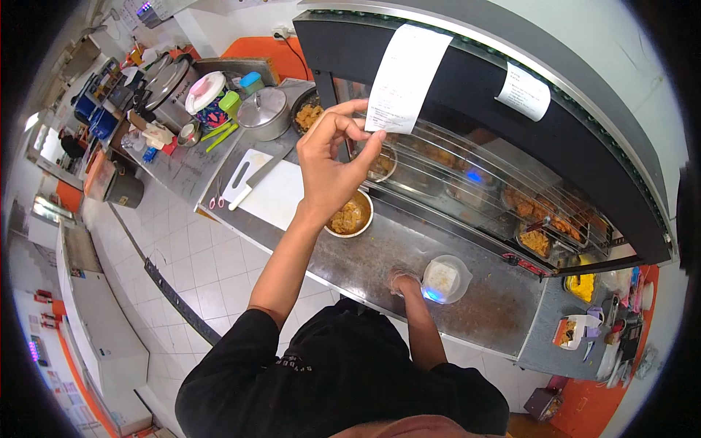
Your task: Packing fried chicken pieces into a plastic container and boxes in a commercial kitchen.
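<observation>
My left hand [339,148] is raised before the food warmer, its thumb and fingers at the lower edge of a long printed paper slip [408,79] that hangs from the warmer's top frame. Low at the counter's front edge is my right hand [404,280], in a clear plastic glove; its fingers are partly hidden, so its grip cannot be told. Just right of it stands a translucent plastic bowl [463,282] with a white block, seemingly rice, inside. Behind my left forearm, a round metal bowl [361,229] holds brownish-yellow food.
A white cutting board [274,191] bears a knife [257,178], with scissors [217,198] beside it. A lidded pot [264,115] and a pan stand behind. The glass-fronted food warmer [471,131] holds fried food on racks. A second slip [524,93] hangs right. An open food box [572,332] lies far right.
</observation>
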### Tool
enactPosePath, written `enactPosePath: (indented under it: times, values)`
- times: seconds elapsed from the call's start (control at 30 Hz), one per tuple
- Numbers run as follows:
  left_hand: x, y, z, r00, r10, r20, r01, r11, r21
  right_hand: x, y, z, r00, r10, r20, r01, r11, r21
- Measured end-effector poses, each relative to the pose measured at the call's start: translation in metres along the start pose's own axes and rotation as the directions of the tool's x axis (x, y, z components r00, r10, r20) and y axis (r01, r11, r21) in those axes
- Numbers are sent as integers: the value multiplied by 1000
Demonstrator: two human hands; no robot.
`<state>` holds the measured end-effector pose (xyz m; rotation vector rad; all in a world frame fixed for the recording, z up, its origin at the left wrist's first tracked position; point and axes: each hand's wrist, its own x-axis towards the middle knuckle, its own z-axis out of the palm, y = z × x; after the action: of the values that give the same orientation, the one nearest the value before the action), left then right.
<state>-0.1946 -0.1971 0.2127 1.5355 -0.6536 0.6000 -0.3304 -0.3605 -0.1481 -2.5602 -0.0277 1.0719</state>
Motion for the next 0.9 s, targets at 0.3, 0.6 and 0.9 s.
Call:
enactPosePath:
  times: [0.3, 0.6, 0.9]
  values:
    - [6, 5, 2, 997, 30, -72, -43, 980, -193, -8, -12, -6, 998, 65, 17, -65, 997, -49]
    - [7, -3, -8, 1000, -25, -8, 20, 916, -400, 36, 6, 43, 990, 137, -26, -138, 988, -64]
    - [6, 1, -19, 1000, -30, 9, 31, 877, -479, 52, 15, 48, 992, 121, 21, -117, 981, -155]
